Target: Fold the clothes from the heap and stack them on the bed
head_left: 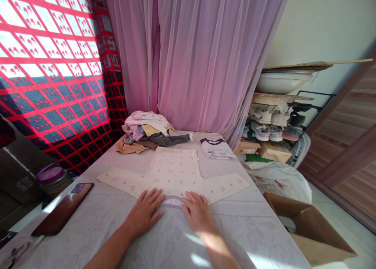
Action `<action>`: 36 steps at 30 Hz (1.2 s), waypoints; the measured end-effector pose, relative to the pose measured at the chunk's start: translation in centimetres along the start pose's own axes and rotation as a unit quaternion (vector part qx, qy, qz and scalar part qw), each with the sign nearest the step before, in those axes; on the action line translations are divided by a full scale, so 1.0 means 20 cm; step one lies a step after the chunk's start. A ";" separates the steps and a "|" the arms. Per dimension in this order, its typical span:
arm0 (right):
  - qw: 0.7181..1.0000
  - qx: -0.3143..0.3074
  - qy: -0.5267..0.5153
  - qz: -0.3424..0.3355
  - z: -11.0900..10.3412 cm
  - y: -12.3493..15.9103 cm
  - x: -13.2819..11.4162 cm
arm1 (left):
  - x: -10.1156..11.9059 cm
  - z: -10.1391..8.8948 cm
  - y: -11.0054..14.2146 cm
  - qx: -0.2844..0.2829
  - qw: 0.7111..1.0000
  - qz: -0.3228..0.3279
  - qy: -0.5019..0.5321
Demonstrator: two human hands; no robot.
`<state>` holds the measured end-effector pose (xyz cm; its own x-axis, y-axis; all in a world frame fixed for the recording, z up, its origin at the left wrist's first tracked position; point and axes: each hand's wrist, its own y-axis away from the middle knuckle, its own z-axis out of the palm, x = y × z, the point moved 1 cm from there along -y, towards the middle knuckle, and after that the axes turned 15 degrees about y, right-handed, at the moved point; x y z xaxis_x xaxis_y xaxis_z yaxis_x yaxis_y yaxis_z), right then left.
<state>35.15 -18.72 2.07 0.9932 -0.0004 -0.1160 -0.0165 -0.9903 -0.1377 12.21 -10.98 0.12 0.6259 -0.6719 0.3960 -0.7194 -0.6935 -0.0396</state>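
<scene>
A cream long-sleeved shirt (175,168) with small faded prints and a lilac neckband lies flat on the table (141,237), its neck toward me and both sleeves spread sideways. On the shoulder just left of the neckband rests my left hand (146,209), fingers stretched out and palm down. My right hand (196,210) lies on the other shoulder, fingers also extended, thumb beside the neckband. Neither hand grips the cloth.
Beyond the shirt stands a heap of clothes (149,129), with a folded white T-shirt (216,148) to its right. A phone (63,209) with a cable lies at left. An open cardboard box (311,226) and a shoe rack (270,122) are at right.
</scene>
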 end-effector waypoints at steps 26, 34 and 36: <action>0.881 -0.030 0.056 0.469 -0.12 -0.13 1.10 | 0.00 0.01 0.01 0.024 0.999 0.031 -0.021; 0.821 -0.049 -0.307 0.479 -0.35 -0.19 1.11 | 0.07 -0.08 -0.03 0.009 0.999 0.001 0.054; 0.823 -0.021 -0.348 0.449 -0.38 -0.22 1.00 | 0.12 -0.11 -0.09 0.022 0.994 -0.015 0.105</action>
<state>55.94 -15.36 7.86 0.2771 -0.6690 -0.6897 -0.6890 -0.6387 0.3426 14.24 -10.80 3.22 0.5673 -0.5849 0.5797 -0.6844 -0.7264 -0.0632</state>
